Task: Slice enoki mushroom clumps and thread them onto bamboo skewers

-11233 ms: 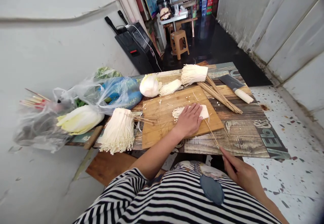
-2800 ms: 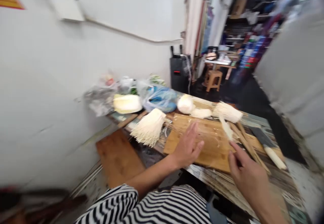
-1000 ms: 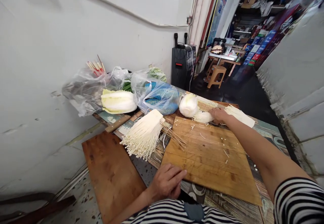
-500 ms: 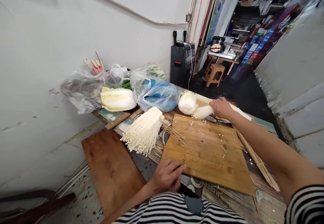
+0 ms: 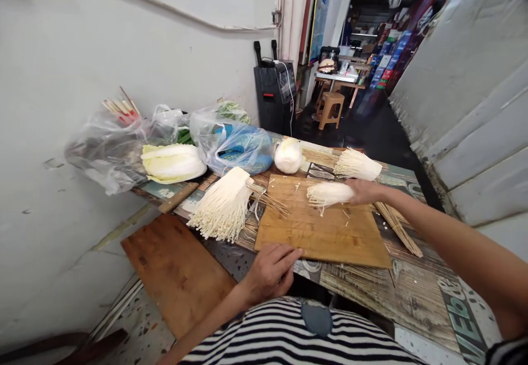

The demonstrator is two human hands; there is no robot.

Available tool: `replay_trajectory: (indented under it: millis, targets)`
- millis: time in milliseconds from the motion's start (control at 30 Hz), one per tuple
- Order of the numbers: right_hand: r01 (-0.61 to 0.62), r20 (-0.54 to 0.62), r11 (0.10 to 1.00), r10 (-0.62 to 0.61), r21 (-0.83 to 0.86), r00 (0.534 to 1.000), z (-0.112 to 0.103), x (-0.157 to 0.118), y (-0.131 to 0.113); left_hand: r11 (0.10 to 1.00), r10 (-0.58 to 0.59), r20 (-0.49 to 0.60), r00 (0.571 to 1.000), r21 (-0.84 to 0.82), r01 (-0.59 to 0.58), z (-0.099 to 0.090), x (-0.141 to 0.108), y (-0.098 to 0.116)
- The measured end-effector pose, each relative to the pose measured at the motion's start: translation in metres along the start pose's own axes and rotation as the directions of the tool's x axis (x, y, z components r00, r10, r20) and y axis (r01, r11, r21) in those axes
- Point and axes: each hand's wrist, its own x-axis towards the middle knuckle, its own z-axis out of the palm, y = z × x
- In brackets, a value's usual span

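My right hand (image 5: 365, 192) grips the end of a bunch of enoki mushrooms (image 5: 329, 194) over the upper part of the wooden cutting board (image 5: 325, 238). The fingers of my left hand (image 5: 274, 269) are bent at the board's near left edge; whether they pinch anything is hidden. Left of the board lies a large fan of enoki (image 5: 225, 205), with thin skewers (image 5: 272, 201) beside it. Another enoki bunch (image 5: 357, 164) rests beyond my right hand. A round white cabbage piece (image 5: 288, 155) sits behind the board.
A cut cabbage (image 5: 175, 162), plastic bags (image 5: 115, 148) and a blue basket (image 5: 247, 148) stand at the back left. A wooden-handled tool (image 5: 178, 197) lies near the left edge. Bundled skewers (image 5: 398, 227) are right of the board. A brown board (image 5: 177, 271) is lower left.
My right hand has brought the small enoki bunch toward me, from behind the board to over it. Another bunch now shows behind that hand. The camera view has shifted; my left hand stays at the board edge.
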Motion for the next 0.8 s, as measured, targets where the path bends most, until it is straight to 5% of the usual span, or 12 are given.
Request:
replay_trajectory:
  millis: [133, 300, 500, 633, 800]
  targets:
    - [0.001, -0.016, 0.998, 0.0, 0.057, 1.0, 0.03, -0.02, 0.003, 0.996, 0.089, 0.081, 0.993, -0.031, -0.087, 0.004, 0.03, 0.014]
    - [-0.144, -0.121, 0.982, 0.16, 0.125, 0.98, 0.044, -0.069, 0.041, 0.98, 0.142, 0.273, 0.951, 0.094, -0.174, 0.025, 0.107, 0.022]
    - [-0.545, -0.077, 0.82, 0.563, 0.177, 0.823, 0.077, -0.123, 0.087, 0.953, 0.021, 0.512, 0.859, 0.249, -0.172, 0.086, 0.191, -0.002]
    - [-0.563, -0.056, 0.793, 0.589, 0.232, 0.806, 0.087, -0.117, 0.09, 0.961, -0.071, 0.693, 0.718, 0.24, -0.137, 0.115, 0.213, -0.026]
    - [-0.578, -0.023, 0.759, 0.611, 0.301, 0.791, 0.089, -0.092, 0.087, 0.967, -0.055, 0.754, 0.654, 0.204, -0.154, 0.122, 0.223, -0.043]
